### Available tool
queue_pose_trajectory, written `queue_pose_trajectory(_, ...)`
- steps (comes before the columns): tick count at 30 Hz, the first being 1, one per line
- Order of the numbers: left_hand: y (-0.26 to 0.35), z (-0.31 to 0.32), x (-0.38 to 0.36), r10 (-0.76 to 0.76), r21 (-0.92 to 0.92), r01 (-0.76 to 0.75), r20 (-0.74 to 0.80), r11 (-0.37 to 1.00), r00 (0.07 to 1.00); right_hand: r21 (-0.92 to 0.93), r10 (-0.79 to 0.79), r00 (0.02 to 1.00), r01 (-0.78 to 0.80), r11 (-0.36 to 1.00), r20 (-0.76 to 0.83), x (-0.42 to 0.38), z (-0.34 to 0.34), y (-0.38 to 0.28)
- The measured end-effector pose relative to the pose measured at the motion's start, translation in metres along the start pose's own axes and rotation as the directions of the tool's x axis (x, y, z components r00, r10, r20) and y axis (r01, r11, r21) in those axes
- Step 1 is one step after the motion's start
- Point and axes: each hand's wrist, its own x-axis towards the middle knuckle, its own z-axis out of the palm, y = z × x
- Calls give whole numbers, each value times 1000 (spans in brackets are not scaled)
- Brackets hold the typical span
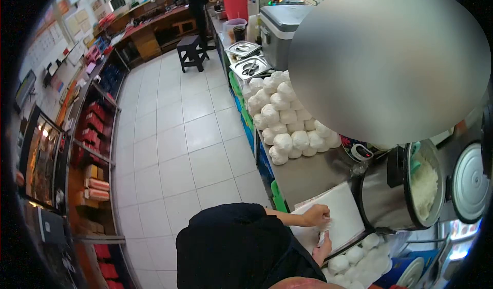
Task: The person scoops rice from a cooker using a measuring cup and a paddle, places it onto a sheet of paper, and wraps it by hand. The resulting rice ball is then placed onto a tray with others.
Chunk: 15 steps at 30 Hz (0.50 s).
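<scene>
Head view: the left hand (316, 215) is laid on a stack of white sheets (341, 214) on the steel counter (308, 173), fingers curled. A small white object (322, 236) is pinched by the right hand (322, 250). Wrapped white bundles (287, 117) are piled beyond, beside a rice cooker (405, 186).

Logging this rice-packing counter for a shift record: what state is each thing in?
Rice cooker: open, partly filled with white rice.
Cooker lid: swung open.
Wrapped rice balls: piled on the counter.
Paper sheets: flat stack.
Left hand: resting on the sheets.
Right hand: pinching something white.
Steel trays: holding utensils.
</scene>
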Motion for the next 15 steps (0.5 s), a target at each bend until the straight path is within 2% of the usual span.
queue_pose_trajectory(1,1,7,0,47,102,-55,82,993,996,305,204,978,-183,935,-39,-9,-2,-39)
queue_pose_trajectory(2,2,11,-1,41,89,-48,82,995,996,584,409,913,-321,746,-19,-16,1,-67)
queue_pose_trajectory(3,4,16,0,113,245,-144,135,959,984,735,377,923,-201,648,-80,-20,5,-81)
queue_pose_trajectory(4,14,19,2,176,380,-245,206,892,962,726,393,914,-201,657,-103,-18,3,-77)
queue_pose_trajectory(5,25,15,3,94,440,-231,311,868,946,714,322,944,-172,679,-79,-13,4,-65)
queue_pose_trajectory(6,20,20,0,103,420,-242,327,874,939,706,243,969,-138,694,-50,-7,6,-60)
queue_pose_trajectory(7,13,24,-3,137,417,-283,347,864,928,704,256,964,-134,698,-71,-6,4,-62)
queue_pose_trajectory(9,11,37,-21,163,379,-320,392,868,906,341,8,994,28,940,-105,-15,-4,-59)
queue_pose_trajectory(10,9,34,-19,115,391,-283,402,876,908,338,31,991,15,941,-128,-15,-3,-56)
queue_pose_trajectory(11,9,31,-15,65,404,-245,411,881,909,304,-29,986,78,950,-162,-14,1,-52)
queue_pose_trajectory(12,11,29,-6,44,463,-284,464,840,885,267,-96,978,144,953,-186,-13,3,-53)
queue_pose_trajectory(13,12,27,4,20,518,-324,508,792,861,261,-84,977,135,956,-195,-10,1,-55)
queue_pose_trajectory(15,38,3,25,-9,520,-284,490,805,872,10,-60,996,61,998,-72,4,-3,-66)
